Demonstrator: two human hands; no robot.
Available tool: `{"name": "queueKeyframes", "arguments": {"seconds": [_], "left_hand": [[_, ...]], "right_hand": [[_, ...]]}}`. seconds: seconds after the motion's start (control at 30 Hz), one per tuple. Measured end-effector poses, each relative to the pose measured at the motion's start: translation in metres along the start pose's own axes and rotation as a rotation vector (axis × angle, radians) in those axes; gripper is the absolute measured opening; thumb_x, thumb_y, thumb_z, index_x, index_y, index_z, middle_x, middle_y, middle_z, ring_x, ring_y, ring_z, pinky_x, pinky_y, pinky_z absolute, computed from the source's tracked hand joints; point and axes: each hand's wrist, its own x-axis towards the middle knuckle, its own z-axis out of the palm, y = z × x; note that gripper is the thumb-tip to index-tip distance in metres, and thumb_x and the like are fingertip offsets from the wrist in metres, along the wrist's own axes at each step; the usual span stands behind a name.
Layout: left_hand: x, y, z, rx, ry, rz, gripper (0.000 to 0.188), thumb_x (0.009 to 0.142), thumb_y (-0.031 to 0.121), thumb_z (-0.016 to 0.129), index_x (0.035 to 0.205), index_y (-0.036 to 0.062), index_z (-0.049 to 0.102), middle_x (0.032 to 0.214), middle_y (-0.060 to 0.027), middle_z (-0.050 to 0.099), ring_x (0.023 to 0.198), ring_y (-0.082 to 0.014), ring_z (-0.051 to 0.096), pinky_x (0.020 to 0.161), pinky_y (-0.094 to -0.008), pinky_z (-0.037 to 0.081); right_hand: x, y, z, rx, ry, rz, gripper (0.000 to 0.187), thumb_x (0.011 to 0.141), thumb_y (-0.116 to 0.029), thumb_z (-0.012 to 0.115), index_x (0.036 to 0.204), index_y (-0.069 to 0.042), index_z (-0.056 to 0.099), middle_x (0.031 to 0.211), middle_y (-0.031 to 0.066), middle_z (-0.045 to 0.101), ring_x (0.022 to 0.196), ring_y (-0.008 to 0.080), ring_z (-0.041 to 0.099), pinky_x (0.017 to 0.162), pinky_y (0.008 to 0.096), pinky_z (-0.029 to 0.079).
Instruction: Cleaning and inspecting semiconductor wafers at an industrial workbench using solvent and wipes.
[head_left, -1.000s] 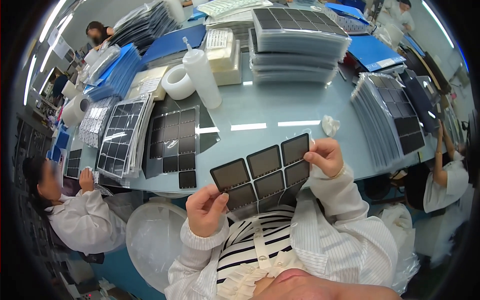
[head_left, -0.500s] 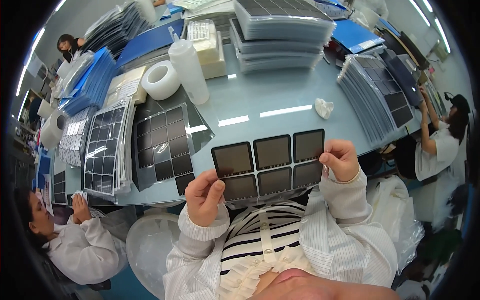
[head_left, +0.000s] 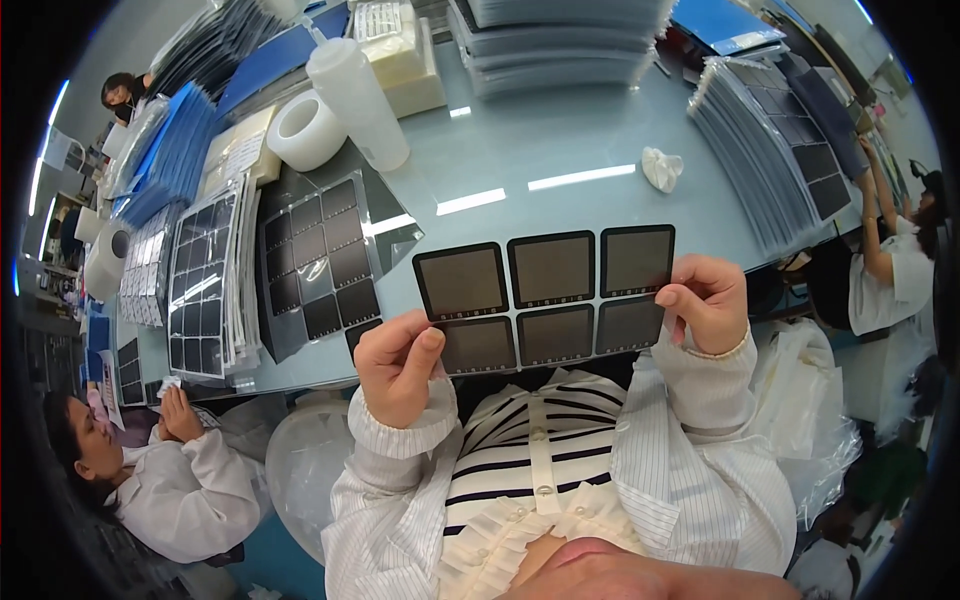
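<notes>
Between my hands, a clear film sheet with two rows of dark rectangular panels (head_left: 552, 275) is held up at the near edge of the table, tilted so its face shows. My left hand (head_left: 400, 370) pinches its left end, thumb in front. At the opposite end, my right hand (head_left: 708, 303) grips the edge between thumb and fingers. Beyond the left hand lies a larger sheet of similar dark panels (head_left: 315, 240) in clear film. A crumpled white tissue (head_left: 661, 170) rests on the table past the right hand.
A white squeeze bottle (head_left: 358, 105) and a white tape roll (head_left: 305, 130) stand behind the sheets. Stacks of filmed sheets rise at the back (head_left: 560, 50), right (head_left: 760, 160) and left (head_left: 205, 280). Co-workers sit on both sides, one (head_left: 190, 480) near on the left.
Both hands have spread slightly apart and raised the panel sheet a little in the picture. The view has shifted, so the table things appear higher. The hold on both ends is unchanged.
</notes>
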Motion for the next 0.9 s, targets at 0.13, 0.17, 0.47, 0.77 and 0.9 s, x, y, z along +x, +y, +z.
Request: {"name": "queueKeyframes", "arguments": {"seconds": [0.13,0.17,0.47,0.77,0.9], "left_hand": [[-0.003,-0.004,0.004,0.009,-0.053,-0.024,0.014,0.087,0.005,0.061,0.08,-0.0079,0.061,0.061,-0.0047,0.055,0.047,-0.0066,0.049,0.042,-0.0187,0.034],[-0.003,-0.005,0.007,0.01,-0.052,-0.03,0.014,0.087,0.005,0.061,0.08,-0.0079,0.061,0.061,-0.0047,0.055,0.047,-0.0066,0.049,0.042,-0.0187,0.034],[0.003,0.0,0.031,0.035,-0.13,-0.017,0.012,0.08,0.002,0.067,0.073,-0.006,0.061,0.062,-0.0057,0.058,0.046,-0.0077,0.051,0.042,-0.0181,0.035],[0.02,0.003,0.05,0.006,-0.237,-0.09,0.009,0.079,0.001,0.069,0.076,-0.0056,0.063,0.066,-0.0078,0.061,0.052,-0.0091,0.057,0.046,-0.0183,0.042],[0.024,0.001,0.05,0.03,-0.25,-0.101,0.009,0.079,0.001,0.069,0.076,-0.0054,0.063,0.066,-0.0082,0.062,0.053,-0.0099,0.058,0.048,-0.0188,0.044]], "right_hand": [[-0.009,0.006,-0.01,-0.032,0.051,-0.029,0.014,0.083,-0.001,0.065,0.072,0.004,0.057,0.061,0.0017,0.054,0.04,0.0044,0.046,0.037,0.0174,0.031],[-0.011,0.008,-0.013,-0.016,0.065,-0.03,0.014,0.083,0.0,0.065,0.072,0.004,0.057,0.061,0.0017,0.054,0.04,0.0044,0.045,0.037,0.0173,0.031],[-0.023,0.018,-0.041,-0.007,0.13,-0.076,0.015,0.082,-0.002,0.067,0.072,0.004,0.056,0.063,0.0038,0.056,0.039,0.0043,0.045,0.036,0.0167,0.03],[-0.02,0.027,-0.068,0.029,0.172,-0.046,0.018,0.08,-0.004,0.069,0.072,0.003,0.055,0.068,0.0067,0.061,0.038,0.0046,0.044,0.035,0.0173,0.029],[-0.015,0.034,-0.071,0.029,0.184,-0.049,0.019,0.08,-0.004,0.07,0.072,0.003,0.054,0.069,0.0072,0.061,0.038,0.0045,0.044,0.035,0.0171,0.029]]}}
